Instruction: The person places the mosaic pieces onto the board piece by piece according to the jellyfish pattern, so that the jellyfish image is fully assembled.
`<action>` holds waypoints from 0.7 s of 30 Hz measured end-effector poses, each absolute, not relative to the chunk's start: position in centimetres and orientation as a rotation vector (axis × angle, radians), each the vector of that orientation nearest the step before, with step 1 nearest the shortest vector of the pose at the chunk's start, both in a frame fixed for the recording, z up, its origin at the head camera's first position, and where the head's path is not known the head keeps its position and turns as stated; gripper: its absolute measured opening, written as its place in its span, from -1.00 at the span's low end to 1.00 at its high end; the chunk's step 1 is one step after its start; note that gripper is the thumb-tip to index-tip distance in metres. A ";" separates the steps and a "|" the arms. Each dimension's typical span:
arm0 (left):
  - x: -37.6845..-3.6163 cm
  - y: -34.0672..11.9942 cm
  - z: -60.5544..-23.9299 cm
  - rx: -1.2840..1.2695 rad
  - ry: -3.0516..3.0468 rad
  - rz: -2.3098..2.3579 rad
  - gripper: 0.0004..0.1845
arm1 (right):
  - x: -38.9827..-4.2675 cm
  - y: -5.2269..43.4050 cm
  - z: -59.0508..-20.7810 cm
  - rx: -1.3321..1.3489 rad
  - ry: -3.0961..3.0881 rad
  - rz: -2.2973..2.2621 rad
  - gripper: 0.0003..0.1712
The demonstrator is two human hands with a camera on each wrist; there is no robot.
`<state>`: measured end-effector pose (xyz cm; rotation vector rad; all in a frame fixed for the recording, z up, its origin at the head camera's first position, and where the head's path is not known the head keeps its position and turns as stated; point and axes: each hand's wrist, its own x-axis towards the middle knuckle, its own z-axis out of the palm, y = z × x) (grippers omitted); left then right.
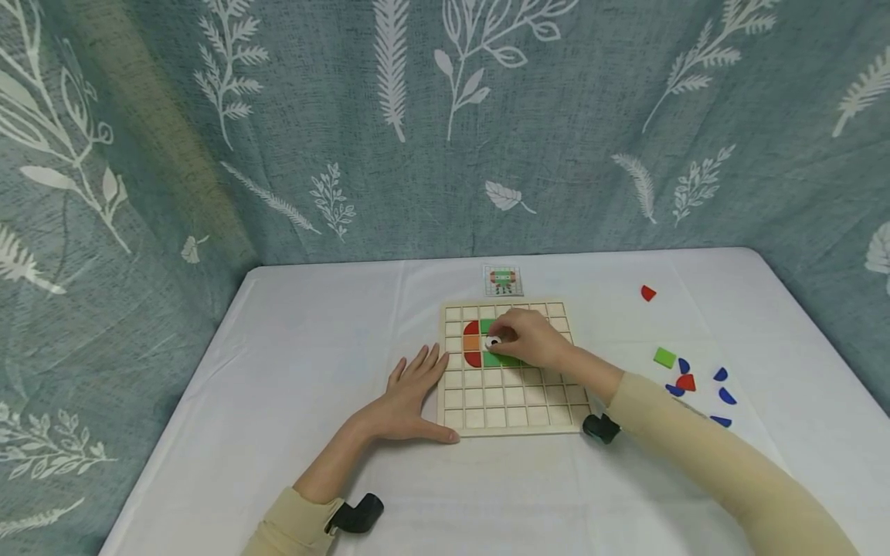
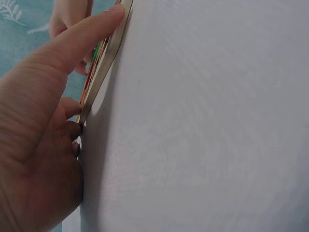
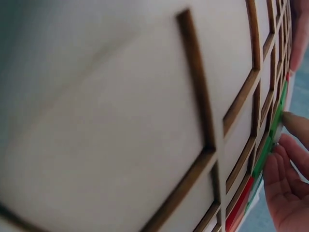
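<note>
A wooden grid board [image 1: 511, 401] lies on the white table. Red, orange and green pieces [image 1: 473, 342] sit in its upper left cells. My right hand [image 1: 531, 336] rests over those cells and pinches a small white round piece [image 1: 493, 341] at its fingertips. In the right wrist view the board's cells [image 3: 145, 121] fill the frame, with the fingers [image 3: 289, 183] at the lower right by the green pieces. My left hand [image 1: 410, 394] lies flat on the table, fingers straight, touching the board's left edge [image 2: 104, 63].
A small pattern card [image 1: 503, 280] lies behind the board. Loose pieces lie to the right: a red one [image 1: 647, 293], a green square [image 1: 664, 357], another red [image 1: 685, 382] and several blue ones [image 1: 723, 395]. A leaf-print curtain [image 1: 445, 131] hangs behind the table.
</note>
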<state>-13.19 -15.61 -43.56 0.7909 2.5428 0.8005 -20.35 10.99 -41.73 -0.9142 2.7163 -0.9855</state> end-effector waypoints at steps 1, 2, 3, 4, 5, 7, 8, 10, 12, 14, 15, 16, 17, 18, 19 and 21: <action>-13.2 -15.6 -43.6 0.792 2.542 0.803 0.29 | -20.4 10.8 -41.7 -0.922 2.719 -0.974 -0.78; -13.2 -15.6 -43.6 0.793 2.542 0.805 0.29 | -20.4 10.7 -41.7 -0.924 2.726 -0.963 -0.77; -13.1 -15.6 -43.5 0.795 2.542 0.808 0.29 | -20.4 10.5 -41.6 -0.924 2.729 -0.955 -0.77; -13.1 -15.6 -43.5 0.796 2.541 0.809 0.29 | -20.4 10.4 -41.6 -0.919 2.729 -0.951 -0.76; -13.1 -15.6 -43.5 0.797 2.541 0.810 0.28 | -20.5 10.3 -41.6 -0.912 2.730 -0.947 -0.77; -13.1 -15.6 -43.5 0.799 2.539 0.811 0.28 | -20.5 10.3 -41.6 -0.898 2.730 -0.943 -0.78; -13.1 -15.6 -43.5 0.800 2.538 0.810 0.28 | -20.5 10.3 -41.6 -0.889 2.726 -0.947 -0.79; -13.2 -15.5 -43.5 0.799 2.536 0.808 0.29 | -20.4 10.5 -41.5 -0.878 2.722 -0.961 -0.81; -13.2 -15.6 -43.5 0.794 2.535 0.808 0.29 | -20.3 10.7 -41.6 -0.885 2.726 -0.979 -0.81; -13.2 -15.6 -43.5 0.785 2.536 0.804 0.29 | -20.3 10.9 -41.6 -0.912 2.725 -1.003 -0.80; -13.2 -15.6 -43.5 0.781 2.537 0.800 0.29 | -20.3 10.9 -41.7 -0.932 2.726 -1.011 -0.79; -13.1 -15.7 -43.5 0.779 2.538 0.798 0.29 | -20.3 10.9 -41.8 -0.955 2.727 -1.013 -0.79; -13.1 -15.7 -43.5 0.777 2.540 0.797 0.29 | -20.3 10.9 -41.8 -0.979 2.723 -1.013 -0.79; -13.2 -15.7 -43.5 0.777 2.541 0.797 0.29 | -20.3 10.9 -41.9 -1.002 2.717 -1.010 -0.79; -13.2 -15.6 -43.5 0.781 2.543 0.795 0.29 | -20.3 10.9 -41.9 -1.012 2.714 -1.002 -0.79; -13.2 -15.6 -43.6 0.789 2.544 0.794 0.28 | -20.3 10.8 -41.9 -1.004 2.716 -0.982 -0.82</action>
